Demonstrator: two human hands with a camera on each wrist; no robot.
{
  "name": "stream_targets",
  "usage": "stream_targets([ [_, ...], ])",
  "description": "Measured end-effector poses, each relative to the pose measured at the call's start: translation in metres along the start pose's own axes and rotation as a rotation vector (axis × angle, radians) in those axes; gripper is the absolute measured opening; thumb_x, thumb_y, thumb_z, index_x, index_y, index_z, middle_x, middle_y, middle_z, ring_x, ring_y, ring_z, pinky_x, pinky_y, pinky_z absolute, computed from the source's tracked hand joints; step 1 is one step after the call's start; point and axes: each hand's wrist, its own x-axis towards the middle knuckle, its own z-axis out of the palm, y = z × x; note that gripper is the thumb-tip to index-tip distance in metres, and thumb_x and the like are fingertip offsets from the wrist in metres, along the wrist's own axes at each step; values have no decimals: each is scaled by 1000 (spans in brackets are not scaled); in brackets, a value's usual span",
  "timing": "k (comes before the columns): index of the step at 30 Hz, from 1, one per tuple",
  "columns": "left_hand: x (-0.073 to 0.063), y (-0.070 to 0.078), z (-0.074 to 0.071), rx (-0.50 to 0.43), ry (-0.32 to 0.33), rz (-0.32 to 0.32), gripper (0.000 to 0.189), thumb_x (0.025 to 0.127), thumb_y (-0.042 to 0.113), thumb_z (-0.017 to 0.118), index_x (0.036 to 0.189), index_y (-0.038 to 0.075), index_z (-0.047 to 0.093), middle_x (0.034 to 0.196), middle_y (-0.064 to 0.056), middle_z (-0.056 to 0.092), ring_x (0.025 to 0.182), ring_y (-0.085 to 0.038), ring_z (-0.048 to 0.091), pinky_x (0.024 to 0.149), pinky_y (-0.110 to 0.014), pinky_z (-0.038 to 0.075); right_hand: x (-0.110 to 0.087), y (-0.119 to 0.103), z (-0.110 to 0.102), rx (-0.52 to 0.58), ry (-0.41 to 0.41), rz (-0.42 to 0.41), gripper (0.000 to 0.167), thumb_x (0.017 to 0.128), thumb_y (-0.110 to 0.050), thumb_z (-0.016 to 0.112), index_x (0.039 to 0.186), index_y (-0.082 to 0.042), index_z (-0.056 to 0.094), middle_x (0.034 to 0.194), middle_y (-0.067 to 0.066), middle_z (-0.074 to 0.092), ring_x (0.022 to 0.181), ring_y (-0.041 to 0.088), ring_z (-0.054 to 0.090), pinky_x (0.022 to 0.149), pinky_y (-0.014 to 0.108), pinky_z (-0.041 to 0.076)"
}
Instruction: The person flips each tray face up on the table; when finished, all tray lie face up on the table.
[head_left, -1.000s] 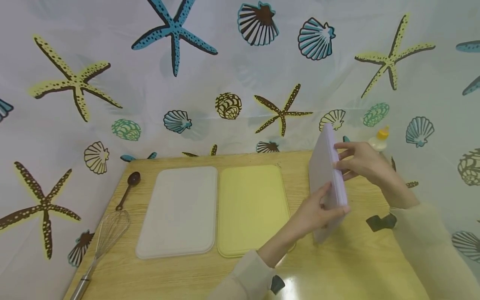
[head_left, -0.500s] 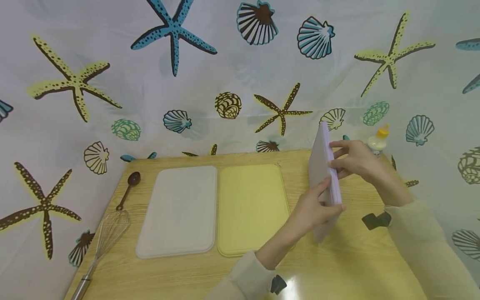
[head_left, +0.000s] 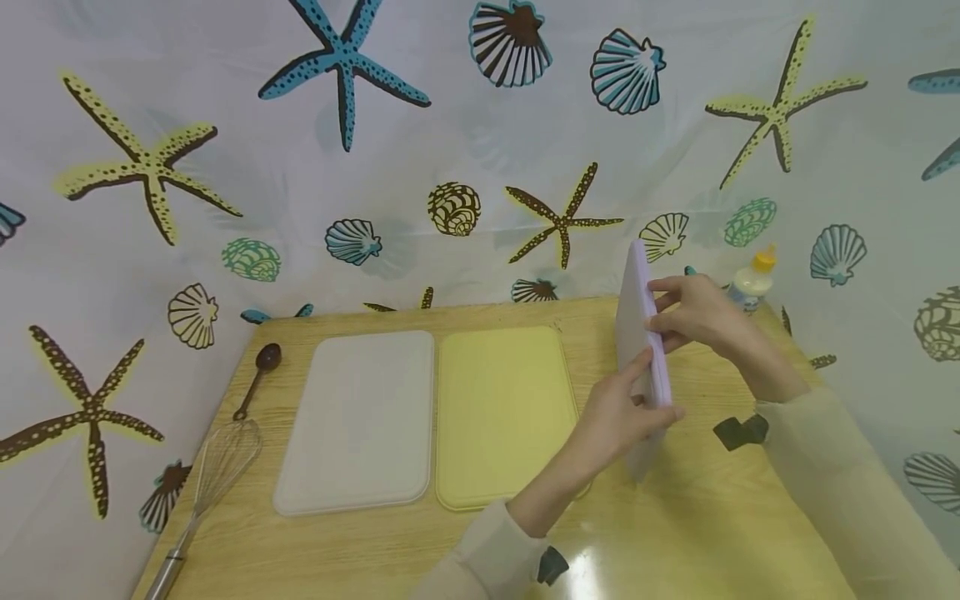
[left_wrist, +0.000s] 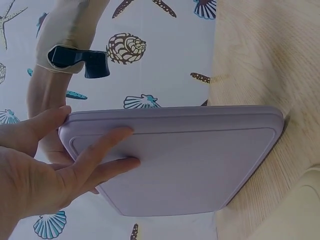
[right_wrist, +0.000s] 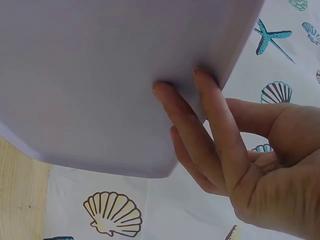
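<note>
A lavender cutting board (head_left: 636,350) stands on its edge at the right of the table, its narrow side turned toward the head camera. My left hand (head_left: 615,417) grips the near part of that board, fingers (left_wrist: 107,147) spread on its grooved left face and thumb over the edge. My right hand (head_left: 693,312) pinches the edge higher and farther back, with fingers (right_wrist: 187,110) against the smooth right face. To the left, a yellow cutting board (head_left: 504,412) and a white cutting board (head_left: 360,421) lie flat side by side.
A whisk (head_left: 206,500) and a dark brown spoon (head_left: 262,371) lie along the table's left edge. Behind my right hand stands a bottle with a yellow cap (head_left: 752,283). A curtain printed with shells and starfish (head_left: 450,100) hangs around the table (head_left: 375,550).
Both hands have brought the lavender cutting board slightly to the left, toward the yellow one, and its left face shows narrower. More of the bottle now shows behind my right hand.
</note>
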Motion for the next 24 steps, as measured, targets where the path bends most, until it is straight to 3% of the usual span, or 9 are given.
stream_targets([
  [16,-5,-3,-11,-102,19,6,70,84,14,75,145,14,43,141,-18,46,102,-25,66,62,-21,57,8,-9,10,1,-16,-13,65,87,6,61,143,14,29,118,35,51,76,26,69,68,34,60],
  [20,-7,-2,-12,-85,14,37,68,85,10,73,146,9,41,141,-21,46,105,-28,65,65,-21,57,8,-10,13,1,-19,-6,66,87,7,61,144,14,28,119,36,50,73,26,70,67,35,60],
  [24,-9,-2,-12,-6,30,83,66,87,10,71,145,4,41,138,-22,49,107,-31,63,72,-23,57,7,-12,15,0,-16,-7,66,87,7,61,144,14,28,120,36,51,72,26,70,66,35,60],
])
